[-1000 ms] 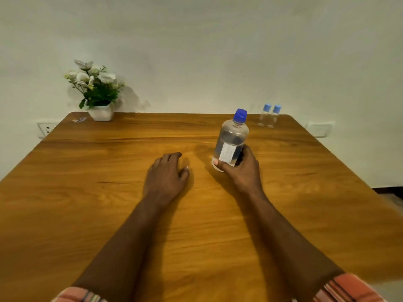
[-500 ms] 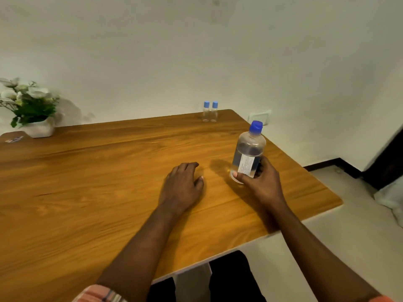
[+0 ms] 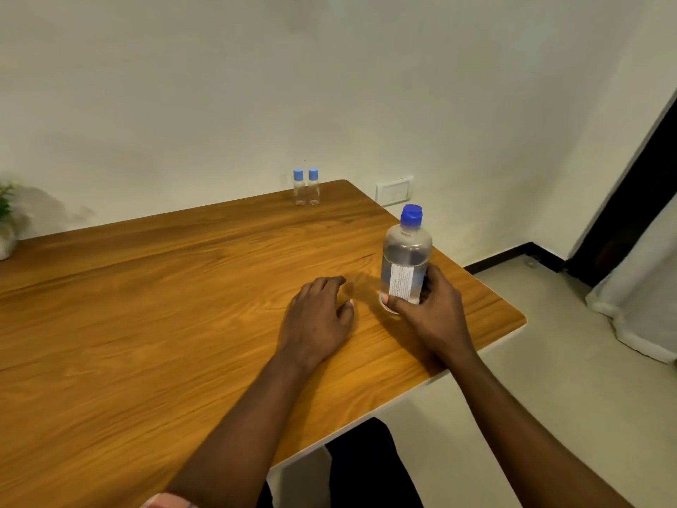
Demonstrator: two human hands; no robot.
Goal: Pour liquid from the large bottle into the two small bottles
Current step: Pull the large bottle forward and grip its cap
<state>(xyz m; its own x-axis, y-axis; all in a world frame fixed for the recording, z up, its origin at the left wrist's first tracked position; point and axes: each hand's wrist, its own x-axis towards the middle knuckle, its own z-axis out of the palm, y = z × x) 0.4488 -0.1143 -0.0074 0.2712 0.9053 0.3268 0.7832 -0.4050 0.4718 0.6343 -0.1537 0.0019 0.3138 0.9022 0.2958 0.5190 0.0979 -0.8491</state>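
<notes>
The right hand (image 3: 428, 317) is wrapped around the base of the large clear plastic bottle (image 3: 404, 265), thumb across the near side below its white printed label, fingers hidden behind it. The bottle stands upright on the brown wood-grain table (image 3: 146, 324), its blue cap (image 3: 411, 215) on, clear liquid filling it to about the shoulder. The left hand (image 3: 317, 320) lies palm down and flat on the tabletop just to the left of the bottle, fingers loosely curled, holding nothing and not touching the bottle.

The two small clear bottles with blue caps (image 3: 307, 187) stand upright and side by side at the table's far edge, close to the white wall (image 3: 329, 86), well apart from both hands and somewhat to the left of the large bottle. They look empty.

The large bottle sits near the table's right edge, which runs diagonally toward the near side. Bare wood lies open between the hands and the small bottles, and across the whole left of the table. A white potted plant (image 3: 5, 229) shows at the far left edge.
</notes>
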